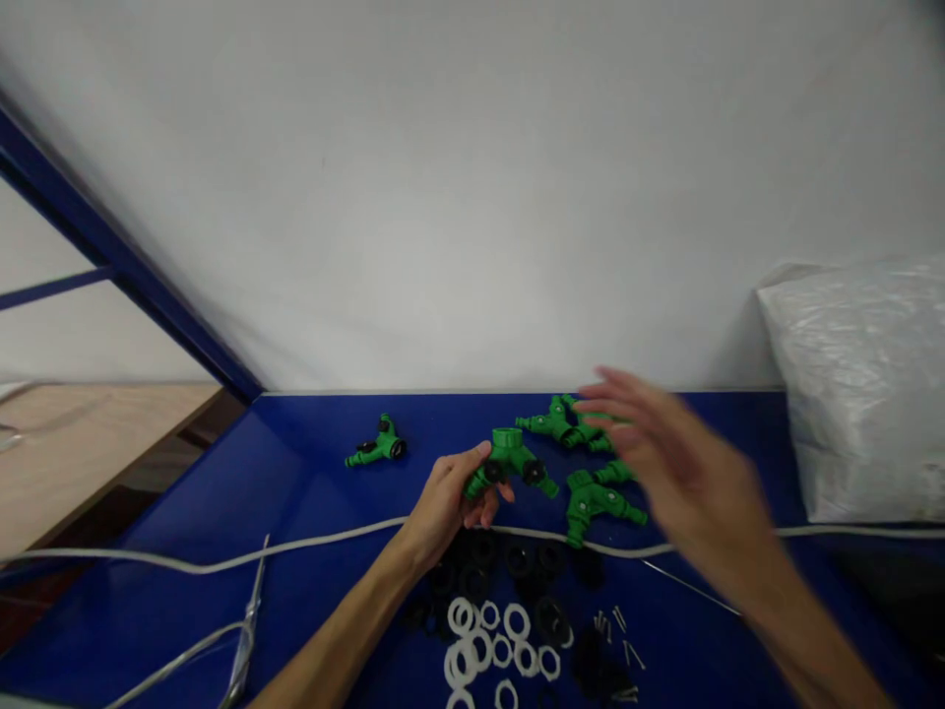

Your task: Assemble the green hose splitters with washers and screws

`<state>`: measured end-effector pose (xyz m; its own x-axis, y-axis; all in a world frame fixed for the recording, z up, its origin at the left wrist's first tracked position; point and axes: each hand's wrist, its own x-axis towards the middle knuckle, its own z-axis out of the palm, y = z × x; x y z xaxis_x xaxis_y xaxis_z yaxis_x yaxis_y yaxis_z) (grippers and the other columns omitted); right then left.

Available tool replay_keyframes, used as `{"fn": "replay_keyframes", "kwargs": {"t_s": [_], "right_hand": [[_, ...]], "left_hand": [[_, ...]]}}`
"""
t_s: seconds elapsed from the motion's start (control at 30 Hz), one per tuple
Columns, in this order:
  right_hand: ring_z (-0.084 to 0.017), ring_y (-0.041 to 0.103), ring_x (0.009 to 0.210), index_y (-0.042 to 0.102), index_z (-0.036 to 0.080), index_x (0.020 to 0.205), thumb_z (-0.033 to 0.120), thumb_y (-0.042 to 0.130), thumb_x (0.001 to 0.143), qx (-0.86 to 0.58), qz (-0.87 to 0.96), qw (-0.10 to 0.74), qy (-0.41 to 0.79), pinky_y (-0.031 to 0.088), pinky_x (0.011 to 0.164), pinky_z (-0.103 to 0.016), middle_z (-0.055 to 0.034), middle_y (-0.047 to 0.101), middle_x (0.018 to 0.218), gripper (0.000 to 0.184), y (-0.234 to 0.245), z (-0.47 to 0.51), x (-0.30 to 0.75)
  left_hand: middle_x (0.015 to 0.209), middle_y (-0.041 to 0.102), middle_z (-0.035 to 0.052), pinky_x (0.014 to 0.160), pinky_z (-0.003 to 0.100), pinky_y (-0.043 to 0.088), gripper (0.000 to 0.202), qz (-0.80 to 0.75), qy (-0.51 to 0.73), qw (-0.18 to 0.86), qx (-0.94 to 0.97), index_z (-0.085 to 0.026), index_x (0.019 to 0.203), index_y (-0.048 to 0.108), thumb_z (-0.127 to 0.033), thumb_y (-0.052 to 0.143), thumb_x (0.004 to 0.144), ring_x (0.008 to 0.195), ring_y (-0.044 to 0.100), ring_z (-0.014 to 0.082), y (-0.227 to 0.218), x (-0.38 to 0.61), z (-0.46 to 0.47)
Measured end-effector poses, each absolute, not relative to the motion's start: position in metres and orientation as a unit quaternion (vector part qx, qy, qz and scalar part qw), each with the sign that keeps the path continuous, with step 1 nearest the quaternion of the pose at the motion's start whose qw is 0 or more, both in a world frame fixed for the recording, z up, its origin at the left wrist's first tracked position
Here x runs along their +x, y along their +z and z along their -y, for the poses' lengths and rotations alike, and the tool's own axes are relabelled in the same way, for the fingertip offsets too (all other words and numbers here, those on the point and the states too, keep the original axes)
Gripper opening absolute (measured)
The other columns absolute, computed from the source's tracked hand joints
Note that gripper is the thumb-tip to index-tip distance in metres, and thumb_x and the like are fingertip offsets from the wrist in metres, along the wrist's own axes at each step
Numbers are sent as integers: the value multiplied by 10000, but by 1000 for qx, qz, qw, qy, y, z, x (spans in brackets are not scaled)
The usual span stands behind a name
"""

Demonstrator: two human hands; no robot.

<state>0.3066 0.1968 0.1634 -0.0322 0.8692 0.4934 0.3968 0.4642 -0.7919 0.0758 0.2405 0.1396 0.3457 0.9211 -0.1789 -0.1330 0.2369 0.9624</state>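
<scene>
My left hand (462,487) grips a green Y-shaped hose splitter (517,456) by one of its legs, with its threaded collar facing up and black knobs on its arms. My right hand (657,448), blurred by motion, is raised over the right side of the blue table with its fingers stretched out and nothing visible in them. Under and beside it lie several more green splitters, one in front (595,502) and a cluster behind (553,423). Another green splitter (380,443) rests alone to the left.
White rings (517,622), black rings (519,559) and small screws (627,650) lie near me on the blue table (310,492). A white cable (325,540) crosses it. A plastic-wrapped package (863,394) stands at right; a tool with a cord (247,630) lies at left.
</scene>
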Motion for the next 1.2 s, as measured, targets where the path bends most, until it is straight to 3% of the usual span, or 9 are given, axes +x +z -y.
{"fn": "replay_keyframes", "kwargs": {"t_s": [0.17,0.27,0.37,0.53,0.7,0.83,0.93,1.03,1.2], "right_hand": [[-241,707,932,582,317,1349,460,647,920,-411,687,395,450,570,837,-430,-51,725,1058,457,149,-237,269],[-220,689,843,572,343,1333,440,662,911,-419,632,398,517,548,789,-401,-12,712,956,442,139,-225,262],[-212,681,825,587,327,1292,414,662,909,-411,589,412,561,535,752,-378,-10,706,945,400,138,-220,260],[-187,668,687,608,277,1227,389,666,898,-405,536,433,602,511,700,-365,8,683,823,353,143,-225,263],[-164,646,635,594,269,1141,348,671,886,-398,493,455,626,478,631,-327,29,658,764,277,144,-223,268],[-153,638,645,580,275,1119,327,684,875,-379,474,470,641,465,633,-315,36,650,777,270,142,-223,269],[-149,635,654,578,276,1102,312,686,879,-364,463,480,651,464,650,-317,36,651,797,250,141,-223,269],[-152,637,656,581,277,1095,294,691,881,-349,457,479,663,466,650,-320,34,648,802,241,141,-222,269],[-151,643,654,588,277,1100,296,706,870,-339,450,473,677,482,665,-322,37,654,805,259,142,-217,269]], "left_hand": [[403,514,9,353,203,152,585,-417,362,674,491,-106,596,657,-593,529,892,308,341,41,141,76,-239],[572,654,22,341,176,201,418,-407,368,684,481,-135,844,677,-549,618,862,335,456,54,142,77,-238],[617,687,12,330,170,257,467,-415,372,675,483,-175,1054,630,-593,627,845,340,510,82,143,75,-239],[603,676,44,341,204,305,612,-458,404,591,528,-130,923,722,-702,511,860,365,521,100,143,65,-247],[628,646,10,400,201,339,391,-487,470,462,572,-162,826,718,-534,613,885,437,507,90,157,57,-249],[665,653,3,519,204,419,233,-509,396,364,672,-204,806,724,-407,655,897,578,581,117,169,64,-202],[794,699,15,599,206,475,129,-418,279,351,790,-242,873,748,-307,646,916,648,630,119,148,78,-150],[807,686,30,575,200,482,154,-319,300,271,857,-216,926,734,-291,600,941,629,631,118,110,94,-113],[864,661,29,628,226,516,84,-326,268,154,894,-202,982,671,-215,608,929,723,626,151,85,110,-109]]}}
